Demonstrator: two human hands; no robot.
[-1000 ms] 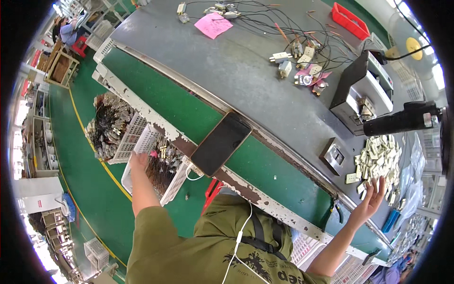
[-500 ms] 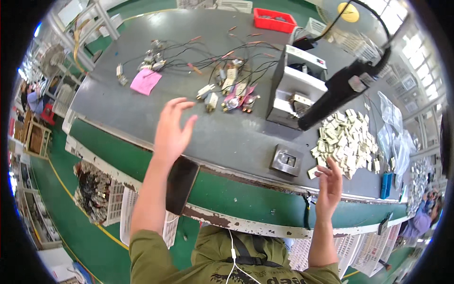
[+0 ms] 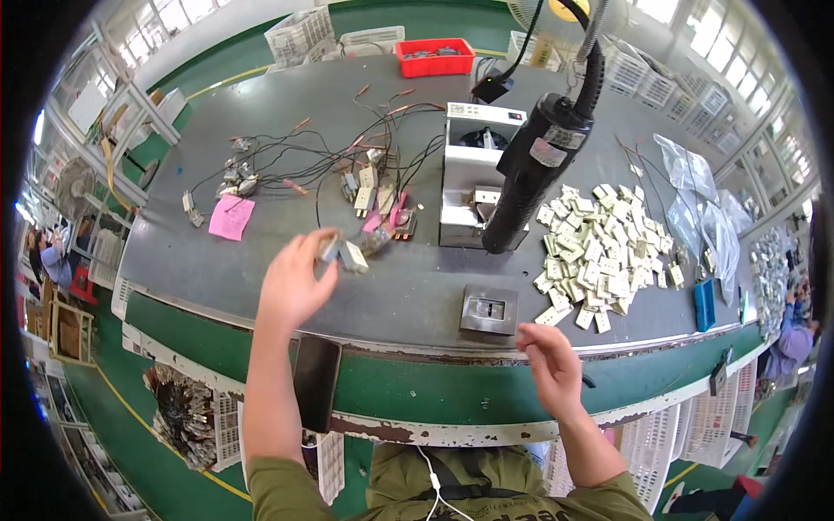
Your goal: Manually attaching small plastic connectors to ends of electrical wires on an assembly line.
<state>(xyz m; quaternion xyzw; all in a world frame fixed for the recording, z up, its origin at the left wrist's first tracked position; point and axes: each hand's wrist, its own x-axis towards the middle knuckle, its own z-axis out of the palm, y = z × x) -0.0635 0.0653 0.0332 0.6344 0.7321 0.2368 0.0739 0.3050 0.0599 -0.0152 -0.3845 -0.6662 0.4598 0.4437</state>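
Note:
My left hand [image 3: 297, 282] is over the table left of centre, fingers and thumb closed around small off-white blocks [image 3: 352, 258]; a blurred metal-looking part [image 3: 375, 240] hangs at their right. Just beyond lies a cluster of wired parts with similar blocks [image 3: 365, 195] and pink pieces. My right hand [image 3: 556, 369] hovers at the table's front edge, fingers loosely bent and apart, nothing visible in them. Closest to it is a square metal fixture [image 3: 489, 310] with a slotted recess. A heap of off-white slotted pieces [image 3: 599, 252] spreads to the right.
A grey machine [image 3: 460, 161] stands behind the fixture, with a black cylindrical tool [image 3: 539, 165] hanging in front. A pink note [image 3: 231, 217] and black leads lie left. Farther off are a red bin [image 3: 434, 57], plastic bags [image 3: 717, 230] and a blue tray [image 3: 704, 304]. A phone [image 3: 317, 382] rests at the front edge.
My left hand has closed on the off-white blocks, which have come nearer to me. My right hand has moved lower, toward the front edge near the fixture. The whole view has shifted.

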